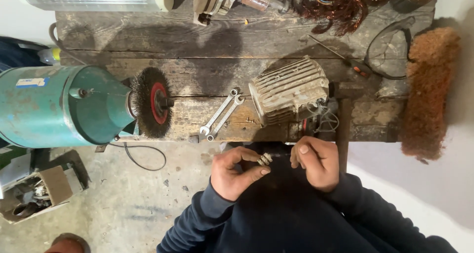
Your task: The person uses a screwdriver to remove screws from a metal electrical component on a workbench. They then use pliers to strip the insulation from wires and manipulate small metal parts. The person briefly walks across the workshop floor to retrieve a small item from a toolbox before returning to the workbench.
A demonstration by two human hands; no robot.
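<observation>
My left hand pinches a small metal threaded fitting between thumb and fingertips, close to my chest. My right hand is curled beside it, its fingertips closed on the dark thin end of the same part. Both hands hover just below the front edge of a worn wooden workbench. On the bench right above my hands lies a ribbed grey electric motor housing with loose wires at its right end. Two combination wrenches lie side by side to its left.
A teal bench grinder with a wire brush wheel stands at the left. Copper windings and motor parts lie along the bench's far edge, a screwdriver and black cable at right. A cardboard box sits on the concrete floor.
</observation>
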